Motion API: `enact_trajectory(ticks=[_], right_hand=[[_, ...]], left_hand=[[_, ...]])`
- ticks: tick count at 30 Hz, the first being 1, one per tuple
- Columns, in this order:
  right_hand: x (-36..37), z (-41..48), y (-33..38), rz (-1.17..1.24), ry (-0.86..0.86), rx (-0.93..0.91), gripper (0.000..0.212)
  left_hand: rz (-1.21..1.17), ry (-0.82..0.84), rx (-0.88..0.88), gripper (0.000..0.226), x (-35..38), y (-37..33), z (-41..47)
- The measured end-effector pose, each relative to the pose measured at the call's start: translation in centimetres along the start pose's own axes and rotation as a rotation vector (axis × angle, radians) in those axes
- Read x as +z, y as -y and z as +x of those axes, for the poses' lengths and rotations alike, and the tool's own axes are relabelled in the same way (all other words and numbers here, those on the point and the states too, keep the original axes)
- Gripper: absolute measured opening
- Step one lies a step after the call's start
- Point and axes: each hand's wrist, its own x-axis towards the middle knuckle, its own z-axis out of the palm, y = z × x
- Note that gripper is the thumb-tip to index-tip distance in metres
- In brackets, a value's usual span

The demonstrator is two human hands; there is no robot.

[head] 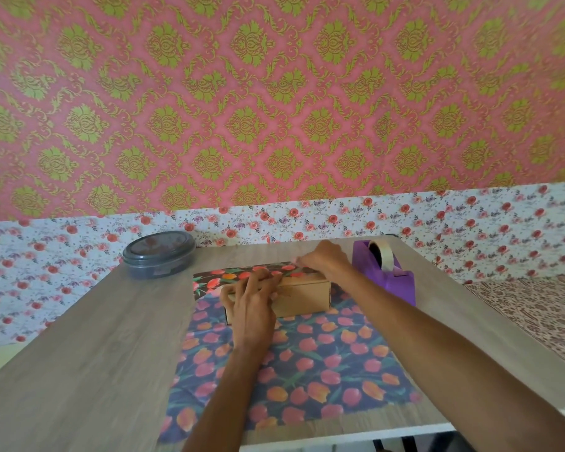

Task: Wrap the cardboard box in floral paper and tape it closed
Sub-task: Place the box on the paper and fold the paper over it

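A brown cardboard box (302, 296) sits on a sheet of dark floral paper (307, 360) with orange and pink tulips, spread over the table. The far edge of the paper is folded up over the box's top. My left hand (253, 296) lies on the box's left part, its fingers pressing the folded paper down. My right hand (323, 257) is at the box's far right edge and pinches something small and pale at the paper's edge; what it is cannot be made out.
A purple tape dispenser (387, 272) with a roll of pale tape stands just right of the box. A round grey lidded container (159, 254) sits at the table's far left. The wooden table (95, 353) meets a flowered wall behind.
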Motion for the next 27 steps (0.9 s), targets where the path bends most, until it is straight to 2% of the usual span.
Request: enact_trajectory(ticks=[2, 7, 9, 11, 13, 16, 19, 23, 27], right_hand=[[0.7, -0.7, 0.0, -0.082, -0.008, -0.041, 0.061], [-0.3, -1.6, -0.9, -0.154, -0.12, -0.065, 0.036], [-0.3, -2.1, -1.6, -0.155, -0.153, -0.123, 0.033], [0.2, -2.6, -2.4, -0.095, -0.183, -0.233, 0.034], [0.8, -3.3, -2.9, -0.013, -0.182, -0.369, 0.025], [2.0, -4.1, -3.4, -0.06, -0.191, -0.551, 0.015], [2.5, -4.2, -3.9, -0.157, -0.212, -0.625, 0.026], [2.8, -3.9, -4.3, -0.243, -0.264, -0.631, 0.046], [3.3, -3.8, -4.4, -0.221, -0.311, -0.614, 0.044]], left_hand=[[0.003, -0.015, 0.007, 0.045, 0.0, 0.0, -0.1], [-0.01, -0.041, 0.025, 0.036, 0.2, 0.3, -0.2], [0.007, -0.062, 0.043, 0.035, 0.1, 0.3, -0.2], [0.035, -0.074, 0.064, 0.035, 0.0, 0.1, -0.3], [0.084, -0.067, 0.09, 0.037, 0.1, 0.1, -0.3], [0.139, -0.021, 0.134, 0.054, 0.5, 0.2, -0.2], [0.102, 0.007, 0.151, 0.063, 0.5, 0.1, -0.3], [-0.022, -0.02, 0.158, 0.052, 0.0, 0.0, -0.5], [0.111, -0.063, 0.193, 0.053, -0.7, -0.5, -0.9]])
